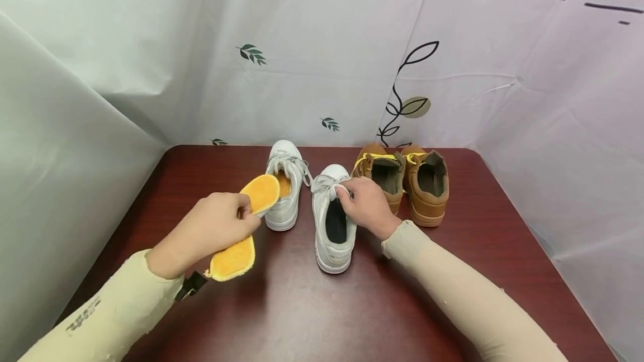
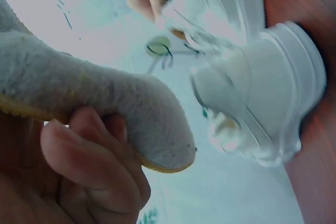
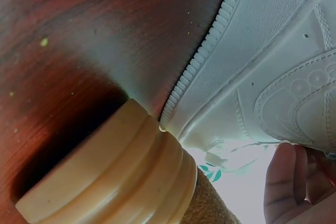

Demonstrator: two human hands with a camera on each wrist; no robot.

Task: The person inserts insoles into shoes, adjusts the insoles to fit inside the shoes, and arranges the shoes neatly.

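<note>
My left hand [image 1: 213, 225] pinches a fluffy yellow insole [image 1: 261, 191] by its middle, above the table at left. The left wrist view shows the insole's pale underside [image 2: 105, 87], bent over the fingers. My right hand [image 1: 369, 203] grips the tongue and laces of a white sneaker [image 1: 334, 258] that stands on the table with its toe pointing away; its inside looks dark. Further left stands the other white sneaker [image 1: 283, 217], with an orange-yellow insole [image 1: 284, 184] showing inside. In the right wrist view, fingers [image 3: 286, 179] touch the sneaker's upper [image 3: 278, 77].
Two brown shoes with yellow laces stand at the back right, one brown shoe [image 1: 430, 203] outermost and the other brown shoe [image 1: 394, 200] partly behind my right hand. The dark red table [image 1: 302, 312] ends at a white curtain [image 1: 312, 43] with leaf prints.
</note>
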